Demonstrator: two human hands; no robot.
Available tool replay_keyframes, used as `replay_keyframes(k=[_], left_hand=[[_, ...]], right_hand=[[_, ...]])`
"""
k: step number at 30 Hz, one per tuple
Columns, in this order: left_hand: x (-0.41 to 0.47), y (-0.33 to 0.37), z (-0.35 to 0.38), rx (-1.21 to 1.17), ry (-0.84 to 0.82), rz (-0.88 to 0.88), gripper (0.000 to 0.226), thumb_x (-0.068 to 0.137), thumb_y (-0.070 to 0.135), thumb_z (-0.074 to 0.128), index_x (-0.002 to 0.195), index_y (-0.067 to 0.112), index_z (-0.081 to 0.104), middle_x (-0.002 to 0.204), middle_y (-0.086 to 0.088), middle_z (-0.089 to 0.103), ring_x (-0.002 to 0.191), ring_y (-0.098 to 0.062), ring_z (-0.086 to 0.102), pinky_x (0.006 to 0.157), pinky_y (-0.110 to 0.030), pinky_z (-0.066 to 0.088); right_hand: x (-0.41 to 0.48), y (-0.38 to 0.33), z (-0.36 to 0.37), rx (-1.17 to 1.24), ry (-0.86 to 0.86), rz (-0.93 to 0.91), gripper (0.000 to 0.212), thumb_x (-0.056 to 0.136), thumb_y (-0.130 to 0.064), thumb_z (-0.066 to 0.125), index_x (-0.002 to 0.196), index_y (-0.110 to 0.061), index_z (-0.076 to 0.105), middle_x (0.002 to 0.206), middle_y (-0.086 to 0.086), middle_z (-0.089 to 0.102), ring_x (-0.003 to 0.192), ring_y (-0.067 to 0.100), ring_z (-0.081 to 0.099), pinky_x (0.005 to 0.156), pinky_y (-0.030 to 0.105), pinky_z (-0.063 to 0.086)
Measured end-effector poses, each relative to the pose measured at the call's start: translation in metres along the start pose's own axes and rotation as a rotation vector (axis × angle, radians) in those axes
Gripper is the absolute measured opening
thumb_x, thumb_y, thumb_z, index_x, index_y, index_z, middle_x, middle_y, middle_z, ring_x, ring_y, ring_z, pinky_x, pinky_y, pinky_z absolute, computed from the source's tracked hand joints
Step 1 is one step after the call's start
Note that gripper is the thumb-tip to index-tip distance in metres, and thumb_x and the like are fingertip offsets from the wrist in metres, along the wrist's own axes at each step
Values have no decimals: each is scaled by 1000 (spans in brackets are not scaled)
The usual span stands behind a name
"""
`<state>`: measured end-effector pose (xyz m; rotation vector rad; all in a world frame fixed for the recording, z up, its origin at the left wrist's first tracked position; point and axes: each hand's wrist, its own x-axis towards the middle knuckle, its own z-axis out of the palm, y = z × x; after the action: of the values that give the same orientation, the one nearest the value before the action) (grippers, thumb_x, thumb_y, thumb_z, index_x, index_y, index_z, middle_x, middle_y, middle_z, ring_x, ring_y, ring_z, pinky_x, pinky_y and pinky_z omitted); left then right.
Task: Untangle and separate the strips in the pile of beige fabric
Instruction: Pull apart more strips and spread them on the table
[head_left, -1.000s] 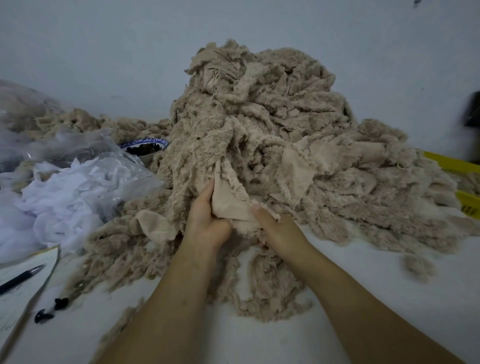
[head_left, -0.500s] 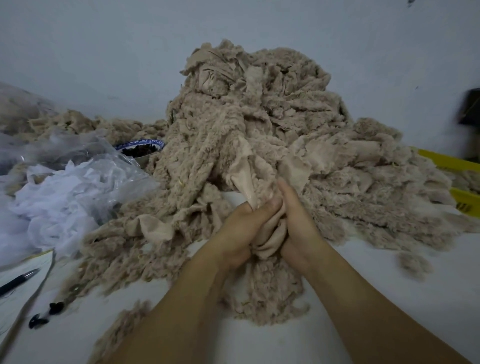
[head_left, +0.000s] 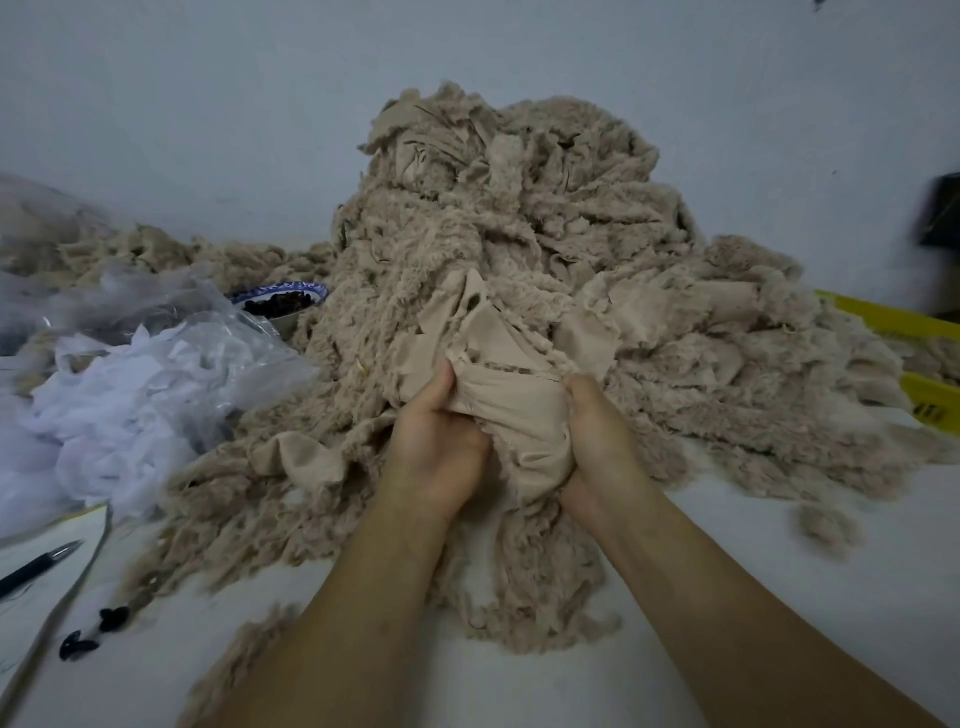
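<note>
Bare table lies open right — fabric pile blocks ahead, plastic bag left.

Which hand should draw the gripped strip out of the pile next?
Probably the right hand: it grips the strip beside open table, with room to pull away. The left hand grips where the strip climbs into the pile, so it suits holding the tangle back.

One big pile of beige fabric. Two hands: a left hand and a right hand. One bowl. One pen. One clear bag. One small loose tuft.
</note>
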<state>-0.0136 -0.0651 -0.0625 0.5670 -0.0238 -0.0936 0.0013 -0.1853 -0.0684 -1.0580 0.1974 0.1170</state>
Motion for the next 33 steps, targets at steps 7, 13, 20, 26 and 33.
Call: replay_keyframes(k=[7, 13, 20, 26, 33], left_hand=[[5, 2, -4, 387, 215, -46, 47, 86, 63, 56, 76, 17, 59, 50, 7, 39, 35, -4, 22, 32, -18, 16], [-1, -5, 0, 735, 189, -138, 34, 67, 52, 74, 58, 20, 64, 45, 6, 48, 34, -3, 36, 33, -17, 25], [1, -2, 1, 493, 322, -24, 19, 91, 24, 70, 79, 10, 70, 62, -6, 69, 51, -15, 66, 46, -22, 50], [9, 36, -31, 93, 415, 61, 38, 107, 24, 36, 69, 19, 37, 39, 7, 33, 25, -6, 19, 29, -15, 11], [8, 6, -9, 420, 183, -6, 63, 83, 68, 48, 97, 10, 67, 81, -1, 71, 48, -7, 48, 41, -18, 39]], right_hand=[[5, -2, -13, -175, 14, -85, 30, 99, -36, 50, 106, -13, 68, 107, 9, 72, 101, 26, 69, 94, 51, 55], [-4, 13, -6, -534, -166, -190, 29, 101, -38, 49, 98, -22, 72, 96, 5, 76, 94, 21, 72, 90, 43, 57], [-16, 14, -2, -724, -320, -281, 31, 100, -36, 53, 80, -13, 58, 66, -1, 57, 63, 9, 52, 56, 22, 40], [-18, 3, -15, -587, -301, -264, 28, 93, -49, 58, 81, -29, 75, 79, 5, 73, 71, 14, 70, 91, 26, 40], [8, -18, -32, 35, -183, -46, 40, 100, -41, 52, 96, -15, 81, 102, 28, 69, 86, 36, 67, 72, 32, 55]])
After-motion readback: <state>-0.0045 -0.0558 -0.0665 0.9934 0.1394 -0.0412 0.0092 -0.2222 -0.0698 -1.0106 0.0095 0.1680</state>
